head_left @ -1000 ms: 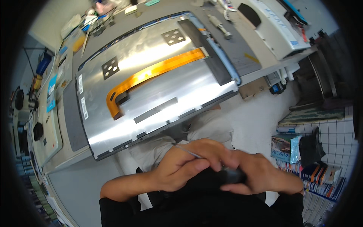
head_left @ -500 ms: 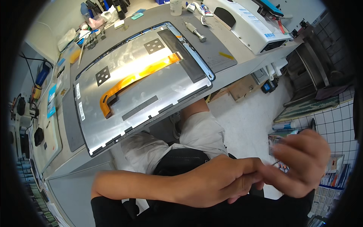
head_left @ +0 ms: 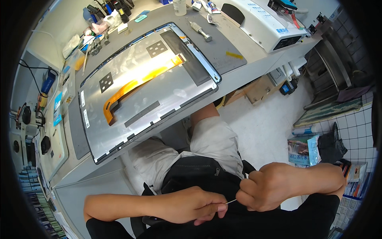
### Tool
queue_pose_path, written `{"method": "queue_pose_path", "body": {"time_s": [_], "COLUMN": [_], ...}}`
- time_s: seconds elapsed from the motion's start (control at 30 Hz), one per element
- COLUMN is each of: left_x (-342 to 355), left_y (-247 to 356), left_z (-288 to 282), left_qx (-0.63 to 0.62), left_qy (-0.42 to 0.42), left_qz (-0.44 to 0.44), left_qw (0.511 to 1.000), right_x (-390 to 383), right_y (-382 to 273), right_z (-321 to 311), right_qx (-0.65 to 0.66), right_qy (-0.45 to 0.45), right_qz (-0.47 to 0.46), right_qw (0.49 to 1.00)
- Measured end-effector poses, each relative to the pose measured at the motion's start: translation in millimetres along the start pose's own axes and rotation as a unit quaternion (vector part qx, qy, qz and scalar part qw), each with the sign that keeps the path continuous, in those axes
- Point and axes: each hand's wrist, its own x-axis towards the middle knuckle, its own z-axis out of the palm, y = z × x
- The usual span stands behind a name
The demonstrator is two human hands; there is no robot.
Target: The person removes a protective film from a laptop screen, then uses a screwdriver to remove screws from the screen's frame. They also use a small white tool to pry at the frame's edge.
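My left hand (head_left: 197, 205) and my right hand (head_left: 264, 189) are close together over my lap, both with fingers closed. A thin pale strand (head_left: 231, 202), like wire or thread, runs straight across the short gap between them. Each hand pinches one end; its full length is hidden in the fingers. Beyond my lap, a large flat display panel (head_left: 139, 87) lies on the bench with its metal back up, untouched. An orange ribbon cable (head_left: 139, 81) crosses that back. The panel's near edge hangs slightly past the bench edge.
On the grey mat (head_left: 227, 47) lies a metal screwdriver-like tool (head_left: 201, 32). A white machine (head_left: 266, 26) stands at the far right of the bench. Tools and bags crowd the back left. A black bag (head_left: 332, 145) hangs on a wire rack at right.
My right hand has moved left and down and is now sharp instead of blurred. My left hand has shifted left. The strand between them is now plain to see.
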Motion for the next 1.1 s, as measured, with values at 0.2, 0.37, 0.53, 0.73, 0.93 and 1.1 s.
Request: {"method": "queue_pose_path", "body": {"time_s": [0.2, 0.37, 0.53, 0.73, 0.93, 1.1], "left_x": [-3.6, -5.0, -1.7, -1.4, -2.9, -19.2], "left_y": [-10.7, -2.0, -0.8, -1.0, 1.6, 4.6], "left_z": [10.3, 13.1, 17.3, 18.3, 22.7, 31.8], "left_qx": [-0.056, -0.078, -0.085, -0.070, -0.058, -0.034], "left_qy": [0.017, 0.043, 0.074, 0.092, 0.113, 0.070], "left_qz": [-0.003, -0.025, -0.045, -0.026, -0.028, -0.052], "left_qw": [0.998, 0.996, 0.993, 0.993, 0.992, 0.996], "right_x": [-2.9, -6.5, -9.0, -8.2, -7.2, -33.8], "right_y": [-0.8, 2.9, 6.7, 9.4, 8.2, 43.7], "right_z": [21.2, 21.6, 19.7, 18.1, 18.5, 21.5], "right_qx": [0.042, 0.029, 0.032, 0.021, 0.006, -0.001], "right_qy": [0.051, 0.065, 0.077, 0.079, 0.077, 0.066], "right_qz": [0.014, 0.029, 0.036, 0.047, 0.056, 0.179], "right_qw": [0.998, 0.997, 0.996, 0.996, 0.995, 0.982]}}
